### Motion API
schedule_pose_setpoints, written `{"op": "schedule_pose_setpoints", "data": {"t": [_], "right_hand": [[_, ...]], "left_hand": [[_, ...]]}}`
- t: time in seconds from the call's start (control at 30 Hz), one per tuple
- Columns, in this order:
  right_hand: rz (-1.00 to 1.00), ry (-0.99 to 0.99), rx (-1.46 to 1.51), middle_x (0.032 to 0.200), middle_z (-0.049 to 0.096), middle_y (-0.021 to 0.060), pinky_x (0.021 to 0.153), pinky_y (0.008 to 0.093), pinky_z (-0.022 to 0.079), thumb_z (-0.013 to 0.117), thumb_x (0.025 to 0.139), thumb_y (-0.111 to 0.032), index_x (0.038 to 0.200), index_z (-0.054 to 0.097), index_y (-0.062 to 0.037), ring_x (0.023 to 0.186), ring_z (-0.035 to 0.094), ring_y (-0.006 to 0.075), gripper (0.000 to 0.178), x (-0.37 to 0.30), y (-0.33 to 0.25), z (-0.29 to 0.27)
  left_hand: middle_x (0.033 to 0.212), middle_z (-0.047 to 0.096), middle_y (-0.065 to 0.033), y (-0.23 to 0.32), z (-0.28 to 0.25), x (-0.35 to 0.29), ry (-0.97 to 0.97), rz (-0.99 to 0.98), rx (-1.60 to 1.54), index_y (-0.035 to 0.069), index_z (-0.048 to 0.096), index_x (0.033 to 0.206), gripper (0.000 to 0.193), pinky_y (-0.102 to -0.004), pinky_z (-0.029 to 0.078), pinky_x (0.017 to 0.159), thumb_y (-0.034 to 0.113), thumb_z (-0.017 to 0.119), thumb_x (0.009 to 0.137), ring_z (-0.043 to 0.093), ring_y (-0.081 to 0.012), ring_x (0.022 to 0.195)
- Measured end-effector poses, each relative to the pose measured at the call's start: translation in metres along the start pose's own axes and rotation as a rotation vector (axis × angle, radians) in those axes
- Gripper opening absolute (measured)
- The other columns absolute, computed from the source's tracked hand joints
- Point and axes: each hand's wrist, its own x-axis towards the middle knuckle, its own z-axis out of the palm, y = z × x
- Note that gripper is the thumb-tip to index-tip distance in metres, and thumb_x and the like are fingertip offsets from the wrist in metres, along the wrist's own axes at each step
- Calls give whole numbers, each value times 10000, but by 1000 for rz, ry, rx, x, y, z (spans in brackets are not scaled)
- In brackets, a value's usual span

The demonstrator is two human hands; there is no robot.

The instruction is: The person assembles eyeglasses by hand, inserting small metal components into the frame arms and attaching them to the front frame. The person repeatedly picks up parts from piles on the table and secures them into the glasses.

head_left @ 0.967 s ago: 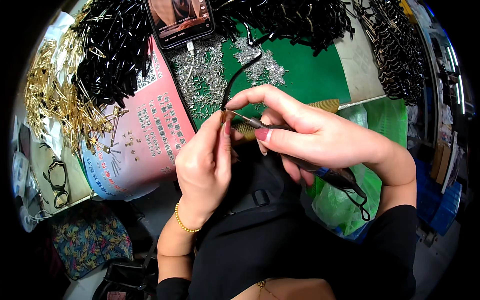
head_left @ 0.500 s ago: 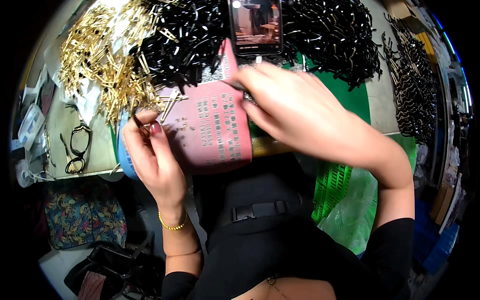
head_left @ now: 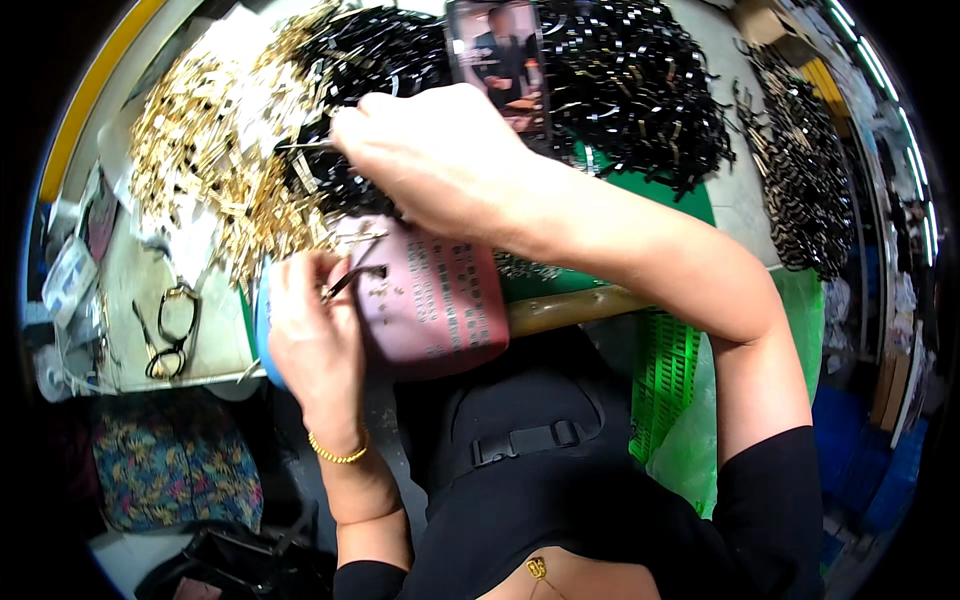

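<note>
My left hand (head_left: 318, 325) is closed at the left edge of a pink and blue printed sheet (head_left: 465, 300), pinching a small dark narrow clip (head_left: 352, 280) that juts out over the sheet. Over the pile of black, glossy, wavy strips (head_left: 385, 50) my right hand (head_left: 430, 150) is closed, its fingers bunched. A thin pointed piece (head_left: 305, 146) sticks out leftward from those fingers; blur hides its kind. Beside the left hand spreads a heap of gold metal clips (head_left: 215, 130). A few loose gold clips (head_left: 360, 235) lie on the sheet's upper part.
A phone (head_left: 500, 65) with a lit screen stands among the black piles. More black strips (head_left: 650, 90) lie to its right, with another dark pile (head_left: 800, 160) farther right. Glasses (head_left: 170, 330) rest at the table's left. A green basket (head_left: 665, 375) sits below the table edge.
My right hand has moved left and away from me, from the sheet's right side to the black pile. My left hand stays by the sheet, its dark clip now plainer to see.
</note>
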Motion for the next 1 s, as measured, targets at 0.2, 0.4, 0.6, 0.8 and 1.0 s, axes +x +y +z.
{"op": "schedule_pose_setpoints", "data": {"t": [0.2, 0.4, 0.6, 0.8, 1.0], "right_hand": [[176, 13, 212, 778, 615, 116, 587, 380, 524, 709, 888, -135, 928, 561, -41, 682, 668, 276, 179, -84, 2, -83], [713, -97, 54, 798, 673, 130, 585, 403, 504, 723, 896, -142, 885, 546, -40, 717, 671, 344, 205, -179, 29, -120], [779, -220, 102, 882, 649, 126, 641, 406, 506, 712, 910, -167, 901, 551, -18, 741, 644, 330, 220, -229, 40, -86], [844, -50, 883, 804, 669, 54, 617, 256, 474, 720, 923, -79, 895, 629, 11, 690, 565, 72, 132, -216, 17, -97], [990, 99, 1429, 772, 638, 4, 463, 183, 417, 737, 932, -104, 901, 652, -27, 545, 549, 34, 119, -195, -6, -92]], "left_hand": [[853, 641, -46, 12, -34, -7, 75, -100, -302, -24, 678, 971, 63, -256, 470, 657, 26, 675, 932, 584, -112, 742], [918, 622, -83, 20, -2, -15, -138, -36, -426, -16, 707, 953, 90, -278, 503, 662, 12, 747, 878, 616, -153, 756], [972, 661, -104, 38, 8, -22, -44, 141, -34, 21, 678, 924, 118, -355, 533, 681, 42, 768, 851, 675, -252, 817], [886, 677, -126, 61, 16, -1, -59, 206, -98, 23, 649, 968, 92, -342, 501, 635, 51, 709, 905, 647, -266, 714], [868, 666, -64, 99, 28, -62, -530, -127, -964, -11, 629, 1076, 109, -240, 497, 689, 76, 603, 1017, 595, -105, 717]]}}
